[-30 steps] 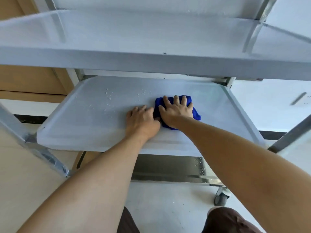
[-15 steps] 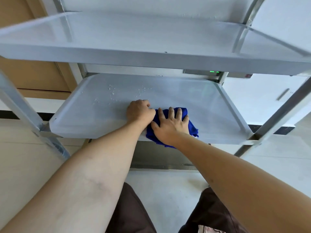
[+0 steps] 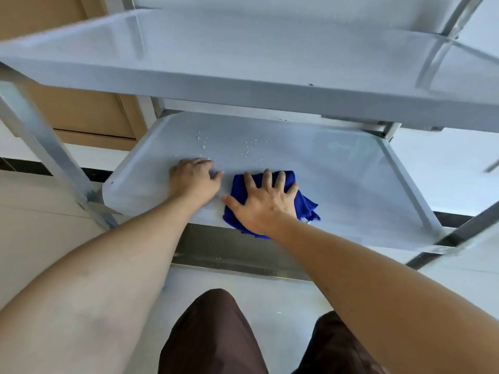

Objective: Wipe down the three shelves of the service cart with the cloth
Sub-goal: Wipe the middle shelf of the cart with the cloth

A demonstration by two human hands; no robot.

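Note:
A steel service cart fills the head view. Its top shelf [image 3: 243, 49] spans the upper frame, and the middle shelf [image 3: 337, 179] lies below it. A strip of the bottom shelf [image 3: 232, 252] shows under the middle one. A blue cloth [image 3: 306, 203] lies bunched near the middle shelf's front edge. My right hand [image 3: 266, 201] presses flat on the cloth with fingers spread. My left hand [image 3: 193, 179] rests on the shelf just left of the cloth, fingers curled, holding nothing. Water droplets [image 3: 251, 147] dot the shelf behind both hands.
Slanted cart posts stand at the left [image 3: 46, 147] and right [image 3: 464, 230]. A wooden door [image 3: 81, 109] is behind the cart on the left, a white wall on the right. My knees in dark trousers [image 3: 210, 336] are below, over a pale floor.
My right hand has slid the cloth to the right along the front of the middle shelf, away from my left hand. The view has tilted slightly.

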